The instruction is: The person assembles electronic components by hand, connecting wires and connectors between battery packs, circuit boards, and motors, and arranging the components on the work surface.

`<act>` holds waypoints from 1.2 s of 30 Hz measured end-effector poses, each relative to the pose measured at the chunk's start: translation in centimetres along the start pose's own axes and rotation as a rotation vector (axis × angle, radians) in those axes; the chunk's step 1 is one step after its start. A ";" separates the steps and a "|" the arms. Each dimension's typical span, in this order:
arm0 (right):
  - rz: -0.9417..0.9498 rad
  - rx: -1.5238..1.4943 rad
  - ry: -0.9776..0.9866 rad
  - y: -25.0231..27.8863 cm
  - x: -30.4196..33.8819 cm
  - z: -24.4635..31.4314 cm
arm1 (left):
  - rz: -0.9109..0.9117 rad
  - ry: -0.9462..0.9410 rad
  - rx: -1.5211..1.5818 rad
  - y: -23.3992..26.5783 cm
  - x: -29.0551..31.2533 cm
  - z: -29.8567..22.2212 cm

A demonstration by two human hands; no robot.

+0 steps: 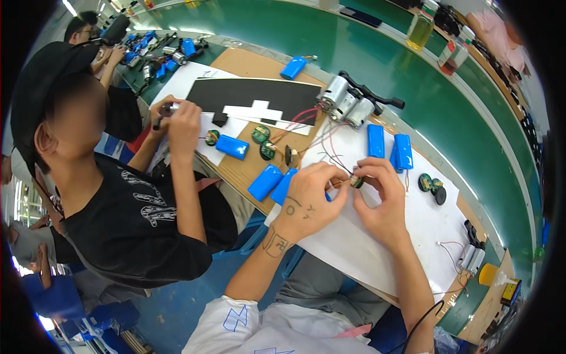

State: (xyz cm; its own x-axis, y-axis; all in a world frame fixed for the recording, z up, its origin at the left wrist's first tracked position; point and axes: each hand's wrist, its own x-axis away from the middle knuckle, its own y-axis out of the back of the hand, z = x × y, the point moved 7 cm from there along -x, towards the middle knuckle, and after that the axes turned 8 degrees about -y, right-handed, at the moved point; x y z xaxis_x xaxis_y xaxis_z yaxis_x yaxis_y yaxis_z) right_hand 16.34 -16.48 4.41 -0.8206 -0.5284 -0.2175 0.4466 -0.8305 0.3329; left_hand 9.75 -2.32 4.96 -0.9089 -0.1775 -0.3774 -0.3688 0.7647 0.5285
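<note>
My right hand [383, 203] pinches a small round circuit board [356, 182] between thumb and fingertips, above the white sheet on the table. Close beside it, my left hand [312, 197] has thumb and forefinger closed on thin wires [337, 184] at the board's edge. The exact ends of these wires are hidden by my fingers. A bit of blue shows under the left hand; I cannot tell whether it is held. Blue battery packs [265, 182] lie left of that hand. Beyond my hands are two more packs [375, 141], and right of them round green boards [425, 182].
Silver motors [335, 93] with a black handle and red and black wires lie at the back. More motors [471, 258] and a yellow-capped container [488, 274] are at right. At left, a co-worker [135, 194] holds a dark tool. Bottles [422, 26] stand on the far green table.
</note>
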 end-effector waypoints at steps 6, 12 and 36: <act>0.003 0.063 -0.012 0.1 0.5 0.3 | -0.006 -0.051 0.054 -1.0 0.1 0.8; 0.042 -0.040 -0.122 -0.2 0.9 -0.9 | 0.117 -0.033 -0.034 -1.4 1.0 1.2; -0.072 0.233 0.221 -1.4 0.6 1.4 | 0.012 0.321 0.337 -0.8 2.2 0.1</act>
State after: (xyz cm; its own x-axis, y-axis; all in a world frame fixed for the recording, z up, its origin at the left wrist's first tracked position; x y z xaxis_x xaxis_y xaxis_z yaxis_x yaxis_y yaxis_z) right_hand 14.78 -15.38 5.07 -0.7384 -0.5161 -0.4340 0.2753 -0.8183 0.5046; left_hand 8.10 -3.27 3.67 -0.9467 -0.3093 -0.0901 -0.3220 0.9172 0.2346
